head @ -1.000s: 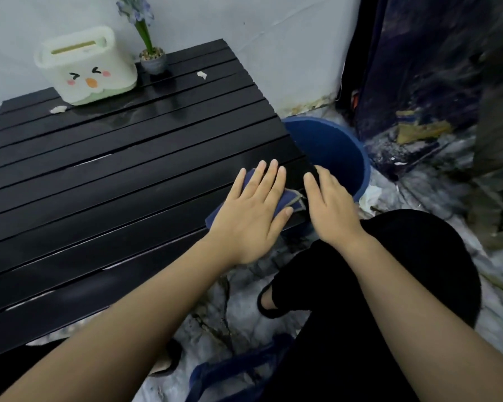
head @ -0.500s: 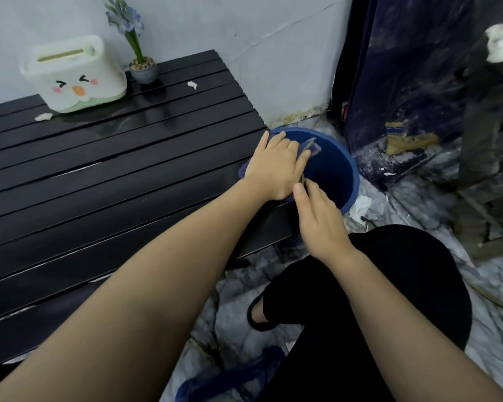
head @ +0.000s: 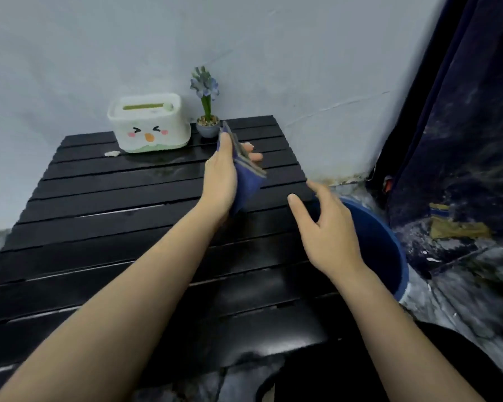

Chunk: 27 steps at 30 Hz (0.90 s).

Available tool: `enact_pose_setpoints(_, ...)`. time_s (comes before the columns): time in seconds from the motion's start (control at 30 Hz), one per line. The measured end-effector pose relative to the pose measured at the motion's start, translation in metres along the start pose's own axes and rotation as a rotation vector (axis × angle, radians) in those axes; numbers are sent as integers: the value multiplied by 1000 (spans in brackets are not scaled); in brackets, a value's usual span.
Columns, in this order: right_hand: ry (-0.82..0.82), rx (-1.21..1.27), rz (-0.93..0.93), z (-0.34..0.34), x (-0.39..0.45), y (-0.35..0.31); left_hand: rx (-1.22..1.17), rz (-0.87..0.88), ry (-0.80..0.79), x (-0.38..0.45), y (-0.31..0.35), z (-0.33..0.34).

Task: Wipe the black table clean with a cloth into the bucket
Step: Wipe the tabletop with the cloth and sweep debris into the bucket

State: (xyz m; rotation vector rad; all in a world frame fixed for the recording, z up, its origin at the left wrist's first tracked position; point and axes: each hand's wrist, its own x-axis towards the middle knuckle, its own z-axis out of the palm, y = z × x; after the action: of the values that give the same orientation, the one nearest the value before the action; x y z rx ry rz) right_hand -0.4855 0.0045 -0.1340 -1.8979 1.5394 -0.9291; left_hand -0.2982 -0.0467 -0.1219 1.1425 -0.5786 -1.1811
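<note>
One view only, from a wide-angle camera on the person's head. It looks forward and down from the near edge of the black slatted table (head: pixel 105 216), toward the pale wall (head: pixel 70 53) at the table's far end. Both bare forearms reach in from the bottom corners, close to the lens and large. The white tissue box with a cartoon face (head: pixel 149 123) sits far off by the wall. The round blue plastic bucket (head: pixel 389 250) falls at the right, low beside the table. The edges bend and blur.
</note>
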Motion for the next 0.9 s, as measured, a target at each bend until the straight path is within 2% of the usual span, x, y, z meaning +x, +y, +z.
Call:
enact_pose_setpoints(0.13,-94,-24,-211,48,74,-38,353,263,174,29,35,-76)
enact_pose_setpoints(0.2,-157,-75,-292,76,112,-52,562,315,229,42,44,-109)
enact_pose_setpoints(0.3,-258,-156,-353,115,168,-67,830,285,261,60,49,-144)
enact_pose_setpoints(0.43,-399,-239,-333,157,227,-73,1398,245,249,65,24,-167)
enact_pose_setpoints(0.53,-496,-279,-325,186,253,-70,1682,153,247,59,3,-172)
enact_pose_setpoints(0.63,-501,-219,-327,203,267,-65,1810,139,267,59,-5,-167)
enact_pose_setpoints(0.77,-435,-162,-361,207,275,-56,1819,115,333,69,-13,-144)
enact_pose_setpoints(0.9,-372,-148,-393,184,283,-47,1768,121,264,84,-29,-94)
